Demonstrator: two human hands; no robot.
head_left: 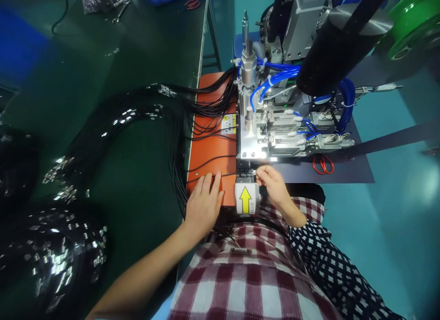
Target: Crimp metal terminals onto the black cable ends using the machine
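Observation:
A thin black cable (237,174) crosses the orange plate (213,152) toward the machine's dark feed track. My left hand (205,198) lies on the plate with fingers stretched out, its fingertips touching or just over this cable. At the other end, my right hand (272,182) pinches the cable's small metallic tip between thumb and fingers, beside the track. Several more black cables (216,110) run over the plate into the machine (254,141). Just below the track sits a white cover with a yellow arrow (245,200), between my two hands.
Large bundles of black cables with shiny ends (62,256) lie on the dark green table (147,173) at left. Red-handled scissors (323,165) rest right of my right hand. Blue air tubes (282,77) and a black cylinder (330,54) overhang the machine.

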